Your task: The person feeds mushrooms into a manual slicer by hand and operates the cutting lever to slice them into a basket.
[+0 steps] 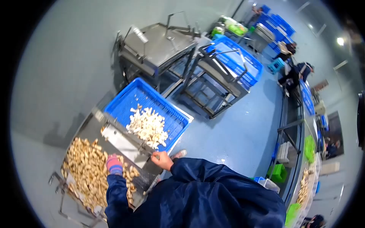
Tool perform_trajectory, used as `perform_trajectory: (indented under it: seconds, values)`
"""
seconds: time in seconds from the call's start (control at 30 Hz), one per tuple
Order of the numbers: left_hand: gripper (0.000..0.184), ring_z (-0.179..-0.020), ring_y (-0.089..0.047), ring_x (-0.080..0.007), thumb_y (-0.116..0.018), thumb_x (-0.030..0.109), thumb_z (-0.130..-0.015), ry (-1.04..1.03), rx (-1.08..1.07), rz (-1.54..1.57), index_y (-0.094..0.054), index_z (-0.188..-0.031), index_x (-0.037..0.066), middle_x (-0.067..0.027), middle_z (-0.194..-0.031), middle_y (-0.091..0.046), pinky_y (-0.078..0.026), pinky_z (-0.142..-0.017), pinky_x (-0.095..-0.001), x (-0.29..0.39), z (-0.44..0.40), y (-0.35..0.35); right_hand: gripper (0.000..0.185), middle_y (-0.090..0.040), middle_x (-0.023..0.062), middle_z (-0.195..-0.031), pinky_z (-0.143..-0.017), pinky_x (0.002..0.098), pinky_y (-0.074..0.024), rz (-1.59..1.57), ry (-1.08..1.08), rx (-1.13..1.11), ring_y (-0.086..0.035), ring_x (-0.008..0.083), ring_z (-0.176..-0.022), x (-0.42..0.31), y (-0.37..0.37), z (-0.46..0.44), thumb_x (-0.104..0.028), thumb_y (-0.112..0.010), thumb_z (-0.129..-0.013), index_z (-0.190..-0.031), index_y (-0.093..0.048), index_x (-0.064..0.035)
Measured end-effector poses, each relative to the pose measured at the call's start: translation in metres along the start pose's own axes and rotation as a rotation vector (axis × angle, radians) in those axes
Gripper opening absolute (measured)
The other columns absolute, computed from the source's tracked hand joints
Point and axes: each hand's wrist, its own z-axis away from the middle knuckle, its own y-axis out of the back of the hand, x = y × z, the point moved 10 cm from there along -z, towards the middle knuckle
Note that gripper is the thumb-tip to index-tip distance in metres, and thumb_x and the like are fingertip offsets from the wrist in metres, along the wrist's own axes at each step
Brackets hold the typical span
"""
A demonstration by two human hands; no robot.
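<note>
My left hand (pixel 114 165), in a pink and purple glove, is at the edge of a heap of tan, stubby mushrooms (pixel 85 171). Its fingers curl down around one of them, partly hidden. My right hand (pixel 163 160) is bare and wrapped round the handle end of a long hinged cutter blade (pixel 127 133). That blade lies along a white board (pixel 123 146) on the metal table (pixel 87 127). Beyond the blade, a blue crate (pixel 127 93) holds paler cut mushroom pieces (pixel 148 126).
An upturned metal table (pixel 157 41) and a metal frame stand (pixel 216 81) are beyond the crate. Blue baskets (pixel 243 62) rest on the stand. People (pixel 298 74) work along a bench at right, with green baskets (pixel 278 173) below. The floor (pixel 224 133) is blue.
</note>
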Motion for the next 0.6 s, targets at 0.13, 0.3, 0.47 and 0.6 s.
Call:
perform_trajectory:
  seconds: [0.13, 0.3, 0.47, 0.6]
  values:
    - [0.02, -0.086, -0.057, -0.0295, -0.067, 0.016, -0.065, 0.101, -0.16, 0.215, -0.063, -0.083, 0.008, -0.0187, -0.097, -0.057, -0.046, -0.081, -0.0363, 0.01, -0.004, 0.054, 0.023, -0.055, 0.0216, -0.066, -0.055, 0.0388, -0.0434, 0.069, 0.02, -0.003, -0.057, 0.0363, -0.061, -0.009, 0.0, 0.002, -0.023, -0.055, -0.079, -0.077, -0.061, -0.0011]
    - [0.02, -0.068, -0.055, -0.0131, -0.063, 0.014, -0.081, 0.479, -0.215, 1.474, -0.055, -0.098, 0.009, -0.0066, -0.085, -0.056, -0.05, -0.057, -0.0244, 0.011, -0.024, 0.006, 0.022, -0.055, 0.0212, -0.066, -0.055, 0.0388, -0.0436, 0.08, 0.018, 0.013, -0.058, 0.0357, -0.061, -0.003, 0.0, 0.003, -0.022, -0.055, -0.078, -0.077, -0.061, -0.0007]
    - [0.024, -0.064, -0.056, -0.0144, -0.06, 0.013, -0.085, 0.689, -0.069, 1.943, -0.05, -0.106, 0.008, -0.0054, -0.084, -0.056, -0.051, -0.055, -0.0264, 0.046, -0.045, -0.068, 0.022, -0.056, 0.0213, -0.067, -0.055, 0.0386, -0.0439, 0.058, 0.027, 0.022, -0.058, 0.0346, -0.061, -0.003, 0.0, 0.003, -0.022, -0.056, -0.078, -0.078, -0.061, -0.0005]
    - [0.028, -0.07, -0.058, -0.02, -0.055, 0.023, -0.088, 0.675, -0.079, 1.479, -0.054, -0.108, 0.004, -0.0105, -0.086, -0.058, -0.049, -0.059, -0.0309, 0.071, -0.038, -0.037, 0.026, -0.056, 0.0236, -0.07, -0.06, 0.0403, -0.0458, 0.066, -0.025, -0.015, -0.058, 0.0377, -0.066, 0.004, -0.002, 0.002, -0.024, -0.054, -0.076, -0.08, -0.062, 0.0003]
